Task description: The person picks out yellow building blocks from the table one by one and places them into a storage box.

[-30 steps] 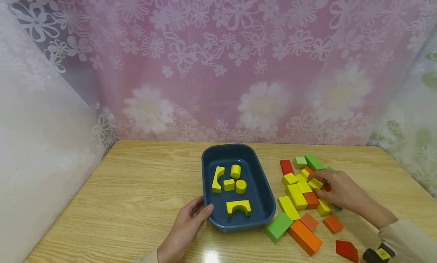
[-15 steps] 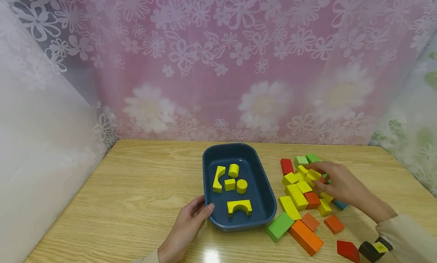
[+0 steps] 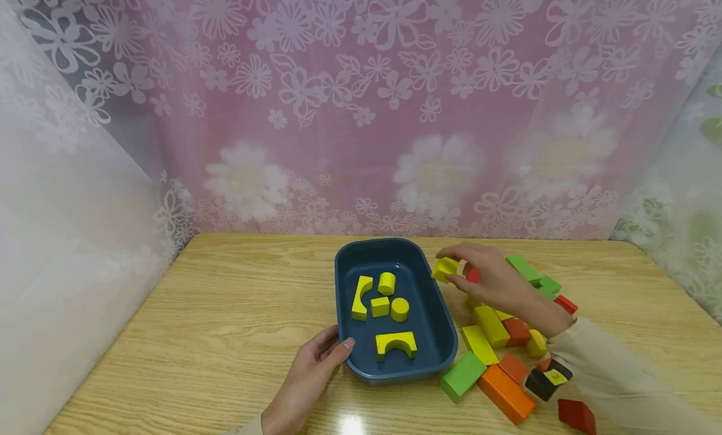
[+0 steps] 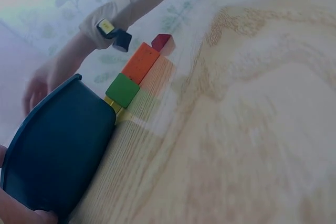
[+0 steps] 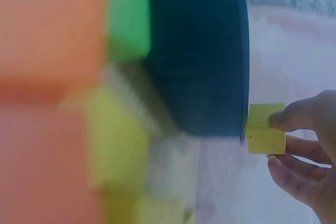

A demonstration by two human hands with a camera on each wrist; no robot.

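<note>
My right hand (image 3: 489, 276) pinches a yellow block (image 3: 445, 269) between thumb and fingers, held up beside the right rim of a dark blue tray (image 3: 437, 309). In the right wrist view the yellow block (image 5: 266, 128) shows two faces, with the thumb on one. My left hand (image 3: 307, 375) grips the tray's near left corner, thumb over the rim, its other fingers partly hidden outside the wall. Inside the tray lie several yellow blocks: an arch (image 3: 395, 343), another arch (image 3: 361, 298), a small block (image 3: 380, 306) and two cylinders, one of them standing (image 3: 400, 309).
Right of the tray spreads a pile of blocks: yellow ones (image 3: 491, 325), a green block (image 3: 464, 376), a long orange block (image 3: 506, 394) and a red block (image 3: 576, 416). More green blocks (image 3: 523, 269) lie behind the right forearm. A floral curtain (image 3: 338, 140) hangs behind the wooden table (image 3: 225, 328).
My right hand has lifted the yellow block from the pile and moved left with it to the tray's right rim. The left hand and tray have stayed in place.
</note>
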